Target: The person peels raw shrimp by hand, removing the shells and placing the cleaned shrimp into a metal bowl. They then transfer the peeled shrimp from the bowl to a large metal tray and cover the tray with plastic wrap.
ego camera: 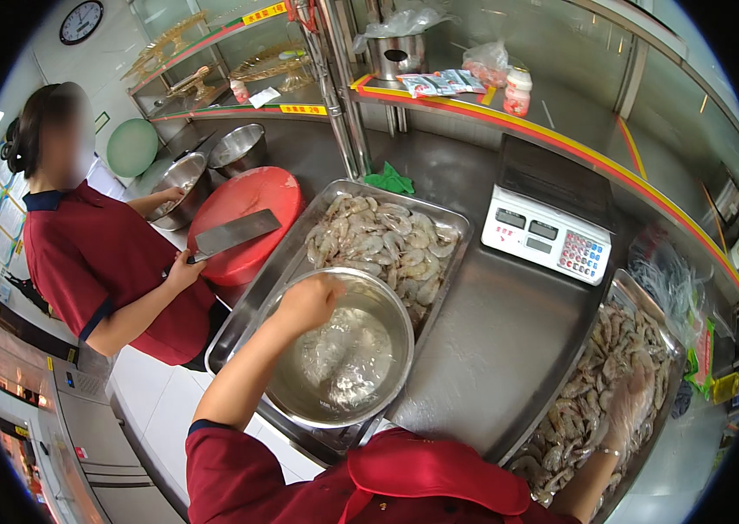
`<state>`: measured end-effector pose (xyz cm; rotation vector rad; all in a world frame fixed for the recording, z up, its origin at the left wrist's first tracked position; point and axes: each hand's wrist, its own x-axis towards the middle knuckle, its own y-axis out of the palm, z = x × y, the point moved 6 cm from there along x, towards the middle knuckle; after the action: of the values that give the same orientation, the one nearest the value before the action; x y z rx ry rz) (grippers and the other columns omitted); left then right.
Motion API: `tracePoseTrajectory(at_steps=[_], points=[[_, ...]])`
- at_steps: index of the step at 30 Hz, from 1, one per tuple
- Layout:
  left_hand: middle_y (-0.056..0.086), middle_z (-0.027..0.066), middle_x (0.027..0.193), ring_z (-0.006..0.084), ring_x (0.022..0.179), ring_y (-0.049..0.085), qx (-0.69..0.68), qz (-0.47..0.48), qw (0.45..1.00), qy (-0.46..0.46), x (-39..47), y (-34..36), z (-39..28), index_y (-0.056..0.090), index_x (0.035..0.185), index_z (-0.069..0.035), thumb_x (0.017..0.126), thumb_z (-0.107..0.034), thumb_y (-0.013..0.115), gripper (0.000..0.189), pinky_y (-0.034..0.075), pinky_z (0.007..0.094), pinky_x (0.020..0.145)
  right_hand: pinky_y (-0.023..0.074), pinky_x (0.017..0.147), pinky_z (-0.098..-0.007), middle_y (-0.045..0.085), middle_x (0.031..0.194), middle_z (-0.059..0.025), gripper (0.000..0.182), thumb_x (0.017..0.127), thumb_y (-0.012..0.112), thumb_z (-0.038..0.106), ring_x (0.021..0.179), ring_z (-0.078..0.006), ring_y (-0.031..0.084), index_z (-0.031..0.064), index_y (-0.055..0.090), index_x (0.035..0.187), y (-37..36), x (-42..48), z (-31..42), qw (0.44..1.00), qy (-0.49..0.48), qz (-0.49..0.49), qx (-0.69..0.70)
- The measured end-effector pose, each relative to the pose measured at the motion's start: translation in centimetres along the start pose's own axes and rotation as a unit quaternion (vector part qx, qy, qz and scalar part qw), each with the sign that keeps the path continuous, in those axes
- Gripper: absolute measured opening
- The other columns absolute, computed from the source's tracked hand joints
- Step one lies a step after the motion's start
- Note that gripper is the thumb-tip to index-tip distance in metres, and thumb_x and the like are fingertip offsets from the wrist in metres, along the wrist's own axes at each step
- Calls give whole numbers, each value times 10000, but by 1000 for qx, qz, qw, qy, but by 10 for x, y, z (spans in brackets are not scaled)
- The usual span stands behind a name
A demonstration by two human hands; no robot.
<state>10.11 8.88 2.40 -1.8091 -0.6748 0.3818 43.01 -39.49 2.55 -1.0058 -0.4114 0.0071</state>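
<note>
My left hand [314, 301], bare, is held with curled fingers over the left side of a steel bowl [406, 354] of rippling clear water; whether it holds anything cannot be told. The bowl rests in a steel tray [464, 229], in front of a heap of raw shrimp [395, 239]. On the right, my right hand [630, 403], in a clear plastic glove, lies on more shrimp [566, 419] in a second steel tray [676, 347]. Its fingers are blurred, so its grip cannot be made out.
A co-worker [114, 255] at the left holds a cleaver [238, 234] over a red round chopping board [251, 196], their other hand in a steel bowl [194, 177]. A digital scale [546, 229] stands behind the counter's middle, beneath a shelf [539, 124]. A green cloth [389, 179] lies behind the first tray.
</note>
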Motion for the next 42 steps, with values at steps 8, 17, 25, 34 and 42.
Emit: tracePoseTrajectory(at_steps=[8, 17, 25, 34, 42], points=[[643, 151, 935, 331, 896, 634, 10, -71, 986, -149, 139, 51, 113, 702, 884, -126, 821, -226, 561, 184, 507, 422, 801, 413, 957, -380, 508, 1268, -221, 367, 861, 516, 84, 1148, -350, 516, -47, 545, 1202, 6, -13, 19, 998, 4, -55, -8], [540, 201, 1245, 319, 1108, 562, 121, 109, 972, -167, 196, 115, 122, 618, 1118, -82, 837, -328, 586, 375, 455, 387, 943, 436, 914, -329, 524, 1215, -193, 318, 845, 481, -12, 1110, -283, 529, -54, 556, 1152, 14, -15, 54, 979, -13, -23, 203], [658, 147, 854, 283, 798, 641, -61, -118, 988, -77, 131, 30, 32, 573, 926, -22, 794, -273, 668, 299, 493, 376, 725, 475, 909, -304, 532, 1221, -162, 267, 819, 507, -49, 1134, -249, 536, -13, 631, 1053, 28, -22, 176, 922, -187, 78, 331], [593, 93, 779, 181, 616, 586, -160, -257, 946, 117, -12, -35, -124, 524, 898, -37, 784, -62, 700, 211, 462, 280, 534, 472, 818, -272, 613, 1103, -128, 116, 819, 641, 2, 951, -197, 604, -14, 680, 927, 69, -76, 314, 811, -280, 178, 481], [599, 111, 913, 245, 707, 606, -139, -295, 926, 192, -72, -41, -151, 532, 921, -44, 747, -59, 717, 254, 481, 310, 531, 433, 784, -253, 553, 963, -50, 30, 819, 621, 3, 887, -120, 523, -20, 638, 827, 102, -108, 312, 630, -59, 371, 679]])
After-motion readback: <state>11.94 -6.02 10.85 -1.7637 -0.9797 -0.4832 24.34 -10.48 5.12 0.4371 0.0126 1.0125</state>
